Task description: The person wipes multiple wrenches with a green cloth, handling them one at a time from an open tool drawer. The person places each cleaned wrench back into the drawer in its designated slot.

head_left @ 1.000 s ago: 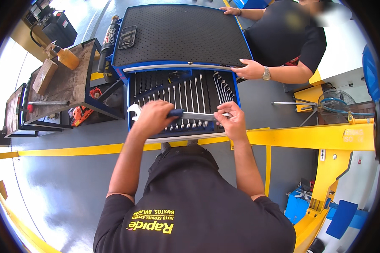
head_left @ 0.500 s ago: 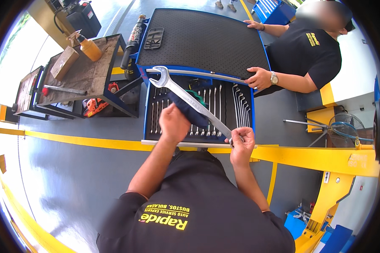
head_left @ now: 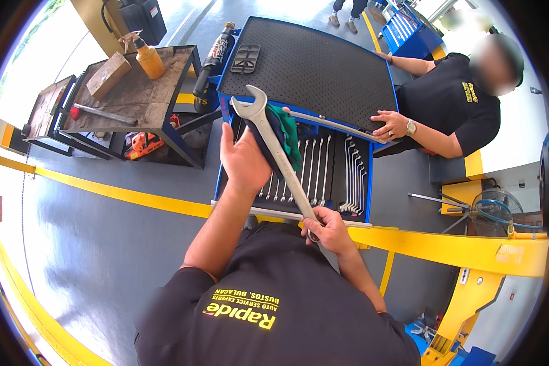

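A large silver combination wrench (head_left: 282,160) slants across in front of me, its open jaw at the upper left. My right hand (head_left: 330,230) grips the ring end at the lower right. Close below the jaw, my left hand (head_left: 247,163) has its palm turned up and its thumb apart. It holds a dark blue and green cloth (head_left: 291,139) against the wrench; most of its fingers are hidden behind cloth and tool. Beneath lies an open drawer (head_left: 358,215) with rows of smaller wrenches (head_left: 316,168) and several offset ring wrenches (head_left: 352,177).
The blue tool cabinet's black perforated top (head_left: 323,67) carries a small black tray (head_left: 246,58). A co-worker's hands (head_left: 391,125) rest at its right edge. Left stands a metal workbench (head_left: 158,100) with a spray bottle (head_left: 149,60). A yellow beam (head_left: 445,245) crosses on the right.
The wrench has come nearer to my body and stands steeper. My left hand has turned palm up near the jaw, and more green cloth shows. The co-worker's hands still rest on the cabinet.
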Demonstrator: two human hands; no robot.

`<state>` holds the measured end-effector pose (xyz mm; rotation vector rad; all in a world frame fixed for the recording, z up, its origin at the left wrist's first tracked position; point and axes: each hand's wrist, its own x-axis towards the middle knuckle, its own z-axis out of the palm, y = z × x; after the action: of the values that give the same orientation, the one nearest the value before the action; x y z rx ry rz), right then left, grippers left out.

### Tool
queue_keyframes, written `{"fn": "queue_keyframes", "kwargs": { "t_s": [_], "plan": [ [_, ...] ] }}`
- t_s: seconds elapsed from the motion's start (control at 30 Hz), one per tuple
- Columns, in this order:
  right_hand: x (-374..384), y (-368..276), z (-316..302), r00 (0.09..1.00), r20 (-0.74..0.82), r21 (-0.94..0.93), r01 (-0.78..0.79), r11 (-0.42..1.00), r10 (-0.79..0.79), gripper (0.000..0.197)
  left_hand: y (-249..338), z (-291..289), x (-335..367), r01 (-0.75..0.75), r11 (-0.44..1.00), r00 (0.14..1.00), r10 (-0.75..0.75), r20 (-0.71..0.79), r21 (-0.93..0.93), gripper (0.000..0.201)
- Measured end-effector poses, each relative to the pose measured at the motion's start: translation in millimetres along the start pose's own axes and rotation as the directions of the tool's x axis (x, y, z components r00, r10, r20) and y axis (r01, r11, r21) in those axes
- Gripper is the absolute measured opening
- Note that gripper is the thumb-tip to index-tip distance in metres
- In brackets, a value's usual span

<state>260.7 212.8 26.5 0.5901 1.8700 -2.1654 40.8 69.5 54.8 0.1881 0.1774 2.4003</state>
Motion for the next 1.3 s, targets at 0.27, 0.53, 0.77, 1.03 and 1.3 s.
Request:
{"fn": "queue_keyframes", "kwargs": {
  "t_s": [0.27,0.53,0.77,1.03,1.3],
  "plan": [
    [-9,-17,7,0.899,-0.225,-0.048,0.376,0.925,-0.377,0.018,-10,-65,4,0.136,0.980,0.986,-0.149,-0.081,-0.144,0.087],
    [2,-8,14,0.901,-0.278,-0.197,0.286,0.938,-0.333,0.018,-29,-42,21,0.300,0.915,0.954,-0.283,0.100,-0.268,0.105],
    [0,0,26,0.884,-0.265,-0.225,0.332,0.916,-0.386,0.019,-32,-59,31,0.275,0.896,0.961,-0.262,0.085,-0.349,0.101],
    [13,-10,25,0.805,-0.298,-0.458,0.351,0.817,-0.513,0.018,-32,-39,30,0.237,0.922,0.970,-0.210,0.119,-0.305,0.096],
    [27,-11,32,0.890,-0.309,-0.278,0.252,0.927,-0.335,0.018,-50,-27,40,-0.024,0.935,0.947,0.135,-0.292,0.353,0.037]
  ]
}}
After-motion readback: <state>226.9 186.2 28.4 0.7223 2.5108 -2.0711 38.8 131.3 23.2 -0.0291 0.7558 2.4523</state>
